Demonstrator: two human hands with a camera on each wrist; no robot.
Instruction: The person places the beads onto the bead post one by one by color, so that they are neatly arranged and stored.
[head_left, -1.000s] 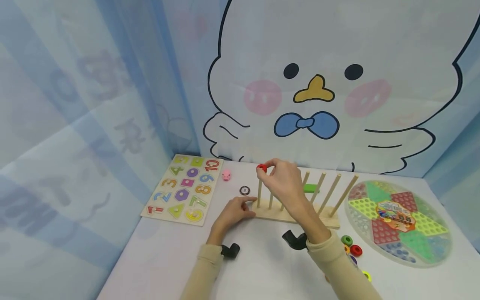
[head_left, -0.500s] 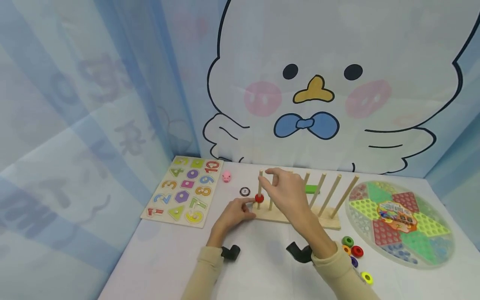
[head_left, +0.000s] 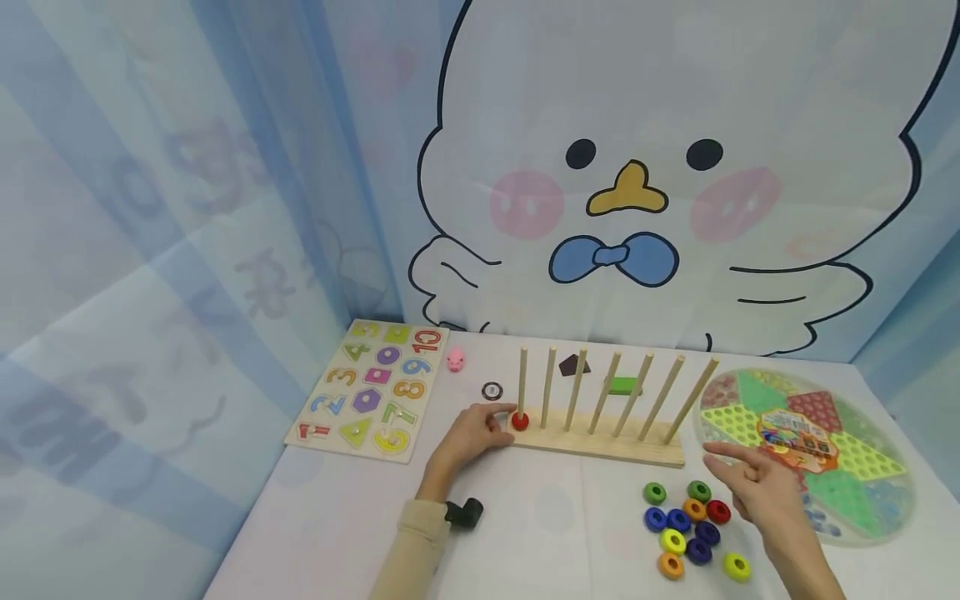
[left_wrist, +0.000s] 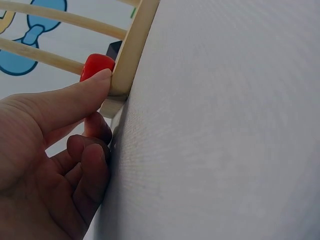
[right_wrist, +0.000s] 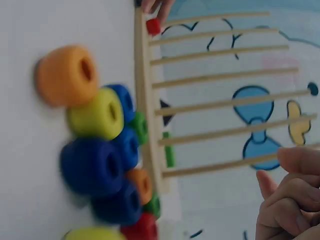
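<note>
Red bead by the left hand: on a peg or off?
On. In the head view, the red bead sits at the foot of the leftmost peg, whose shaft rises above it.

Left hand [head_left: 471,435] at the left end of the peg rack [head_left: 600,444], one bead [head_left: 520,422] on the peg [head_left: 522,375] right beside it! Number board [head_left: 347,400] lies left of that hand, pig [head_left: 455,360] and chip [head_left: 492,391] beyond it. Across the counter [head_left: 555,517], loose beads [head_left: 678,521] sit left of the right hand [head_left: 761,492], game board [head_left: 862,455] just beyond and right.
</note>
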